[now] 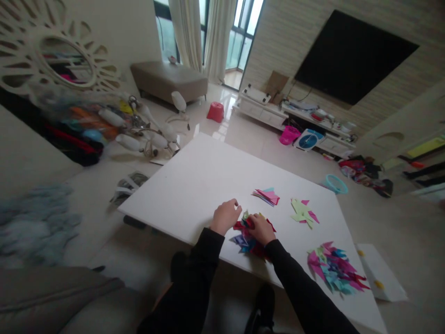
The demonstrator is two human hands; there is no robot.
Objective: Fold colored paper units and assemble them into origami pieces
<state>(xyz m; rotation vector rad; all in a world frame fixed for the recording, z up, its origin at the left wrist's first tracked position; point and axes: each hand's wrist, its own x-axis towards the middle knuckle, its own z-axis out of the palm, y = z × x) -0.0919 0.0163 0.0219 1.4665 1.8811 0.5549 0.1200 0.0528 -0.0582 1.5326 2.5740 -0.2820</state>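
Our right hand (261, 228) covers part of the paper-scrap pile (247, 237) under it, and we cannot tell what its fingers pinch. At nine o'clock a blue-grey mass (34, 222) is too blurred to name. The bench (194, 185) runs off the bottom edge at five o'clock.

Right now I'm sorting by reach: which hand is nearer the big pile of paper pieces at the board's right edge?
Right. The right hand is on the red-and-blue pile, left of the big pile. The left hand lies farther left.
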